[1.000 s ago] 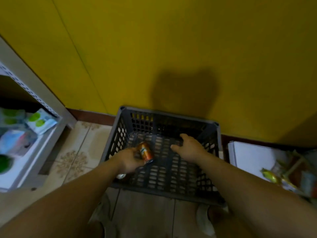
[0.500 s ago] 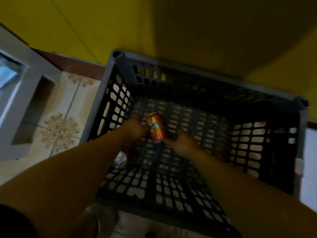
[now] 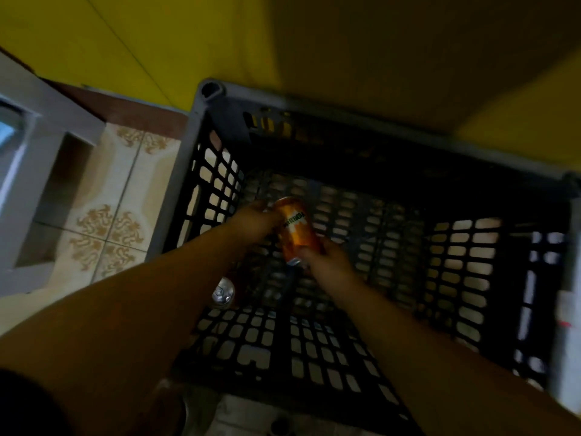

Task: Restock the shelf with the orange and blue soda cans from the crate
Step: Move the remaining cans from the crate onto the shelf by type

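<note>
Seen from the head camera, a dark slatted crate [image 3: 201, 127] sits on a patterned tile floor [image 3: 107, 228] against a yellow wall [image 3: 163, 36], with the grey frame of a shelf [image 3: 22, 171] at far left. Both bare arms reach down into the crate. An orange can [image 3: 297, 231] is held above the crate's slatted bottom, its long axis tilted, one end up toward the wall and the silver end down toward the person. The left hand [image 3: 254, 220] touches the can's upper side, its fingers hidden behind the can so its grip cannot be judged; the right hand [image 3: 327, 262] closes fingers around the lower end. A second can [image 3: 223, 292], silver top showing, stands in the crate just beside the left forearm, partly hidden by it. A white object [image 3: 566, 309] lies blurred at the right edge.
</note>
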The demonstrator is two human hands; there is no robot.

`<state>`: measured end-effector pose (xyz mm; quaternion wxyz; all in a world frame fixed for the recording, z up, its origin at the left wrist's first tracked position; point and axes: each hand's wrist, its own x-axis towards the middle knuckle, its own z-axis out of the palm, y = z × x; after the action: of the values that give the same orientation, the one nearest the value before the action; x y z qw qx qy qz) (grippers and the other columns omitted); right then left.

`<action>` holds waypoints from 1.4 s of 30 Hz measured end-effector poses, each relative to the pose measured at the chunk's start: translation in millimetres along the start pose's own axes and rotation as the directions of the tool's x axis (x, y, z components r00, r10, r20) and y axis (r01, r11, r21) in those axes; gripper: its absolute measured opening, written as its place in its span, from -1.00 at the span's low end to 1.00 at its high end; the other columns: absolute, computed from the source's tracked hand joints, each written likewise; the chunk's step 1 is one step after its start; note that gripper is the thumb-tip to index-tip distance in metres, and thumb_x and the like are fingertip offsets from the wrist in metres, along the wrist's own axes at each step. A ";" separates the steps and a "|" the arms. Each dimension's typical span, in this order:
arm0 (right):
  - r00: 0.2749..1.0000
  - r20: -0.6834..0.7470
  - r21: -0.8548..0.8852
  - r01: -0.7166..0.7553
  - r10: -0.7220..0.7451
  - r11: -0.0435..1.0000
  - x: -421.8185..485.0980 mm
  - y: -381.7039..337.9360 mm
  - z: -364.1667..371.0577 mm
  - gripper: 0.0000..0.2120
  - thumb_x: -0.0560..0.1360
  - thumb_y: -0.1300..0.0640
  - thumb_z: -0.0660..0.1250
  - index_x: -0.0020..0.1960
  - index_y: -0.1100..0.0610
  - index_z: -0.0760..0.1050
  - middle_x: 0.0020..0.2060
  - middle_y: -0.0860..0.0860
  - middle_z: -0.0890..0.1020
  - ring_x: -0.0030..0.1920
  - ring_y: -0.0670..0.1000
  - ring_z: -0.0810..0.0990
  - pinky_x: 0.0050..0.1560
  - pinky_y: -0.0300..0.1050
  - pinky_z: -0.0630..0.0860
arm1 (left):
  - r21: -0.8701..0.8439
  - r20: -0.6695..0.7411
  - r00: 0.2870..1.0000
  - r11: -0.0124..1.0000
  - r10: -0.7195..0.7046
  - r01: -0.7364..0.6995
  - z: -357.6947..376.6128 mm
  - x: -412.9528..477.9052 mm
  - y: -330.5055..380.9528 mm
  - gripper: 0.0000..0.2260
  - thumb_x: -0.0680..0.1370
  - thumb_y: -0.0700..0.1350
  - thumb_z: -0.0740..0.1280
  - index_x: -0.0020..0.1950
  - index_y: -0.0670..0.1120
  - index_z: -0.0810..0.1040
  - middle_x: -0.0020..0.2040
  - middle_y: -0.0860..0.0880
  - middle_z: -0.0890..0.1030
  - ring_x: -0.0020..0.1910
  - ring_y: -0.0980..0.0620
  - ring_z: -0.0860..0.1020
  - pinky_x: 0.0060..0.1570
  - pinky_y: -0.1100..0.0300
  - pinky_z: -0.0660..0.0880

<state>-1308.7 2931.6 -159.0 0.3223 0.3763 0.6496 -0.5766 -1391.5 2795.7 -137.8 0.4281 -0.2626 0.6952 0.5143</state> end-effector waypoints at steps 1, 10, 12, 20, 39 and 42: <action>1.000 0.000 0.037 0.006 -0.006 0.999 -18.7 -4.0 -5.3 -0.54 0.43 0.09 0.42 0.32 0.04 0.45 0.10 0.02 0.61 0.07 0.05 0.60 0.15 0.02 0.53 | -0.052 0.021 1.000 0.999 0.003 -0.002 3.7 -15.2 7.9 -0.71 0.57 -0.12 0.29 0.28 -0.02 0.38 0.03 -0.19 0.58 -0.05 -0.18 0.59 -0.05 -0.07 0.56; 0.951 -0.156 0.181 0.293 -0.267 0.939 -219.4 -46.6 -61.5 -0.56 0.31 0.00 0.41 0.18 0.00 0.50 0.04 0.00 0.64 0.06 0.01 0.63 0.22 0.09 0.53 | -0.214 0.188 0.925 0.933 0.331 -0.290 41.1 -211.2 89.6 -0.75 0.58 -0.19 0.24 0.24 0.01 0.45 0.10 -0.15 0.57 0.05 -0.14 0.56 0.04 -0.18 0.54; 0.892 -0.235 0.117 0.420 -0.385 0.900 -268.3 -53.7 -73.3 -0.56 0.38 0.10 0.47 0.19 -0.05 0.40 0.03 -0.09 0.58 0.02 -0.09 0.59 0.11 -0.10 0.54 | -0.246 0.244 0.875 0.900 0.417 -0.360 49.9 -260.4 101.3 -0.73 0.58 -0.17 0.26 0.27 0.03 0.42 0.09 -0.09 0.55 -0.01 -0.07 0.56 -0.11 -0.05 0.56; 0.598 -0.481 -0.125 0.677 -0.641 0.726 -441.3 -47.5 -108.7 -0.27 0.26 -0.11 0.53 0.35 -0.09 0.31 0.17 -0.08 0.47 0.12 -0.06 0.53 0.02 -0.23 0.48 | -0.295 0.373 0.622 0.724 0.689 -0.624 93.0 -440.0 123.9 -0.65 0.55 -0.20 0.30 0.31 0.04 0.42 0.17 -0.12 0.55 -0.02 0.00 0.58 -0.20 0.08 0.54; 0.133 -0.866 -0.241 0.733 -0.481 0.636 -698.6 83.6 -237.2 -0.49 0.37 0.07 0.51 0.21 -0.15 0.37 0.00 -0.16 0.61 0.02 -0.14 0.60 0.02 -0.14 0.57 | -0.255 0.823 0.031 0.417 0.567 -0.872 298.7 -689.0 83.0 -0.56 0.46 -0.18 0.42 0.30 0.00 0.41 0.13 -0.10 0.57 0.07 -0.04 0.59 0.12 0.01 0.53; 0.120 -0.898 -0.217 0.717 -0.424 0.663 -719.7 106.1 -256.0 -0.45 0.39 0.09 0.49 0.26 -0.15 0.31 -0.01 -0.20 0.58 0.02 -0.15 0.59 -0.05 -0.23 0.52 | -0.210 0.876 -0.028 0.327 0.482 -0.921 332.6 -711.1 73.7 -0.51 0.47 -0.20 0.42 0.37 -0.01 0.37 0.08 -0.04 0.58 0.01 0.03 0.60 -0.03 0.16 0.57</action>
<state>-847.2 3106.6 433.6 -0.3871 0.3796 0.7190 -0.4348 -990.3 3079.4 478.9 0.4014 0.5422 0.5100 0.5337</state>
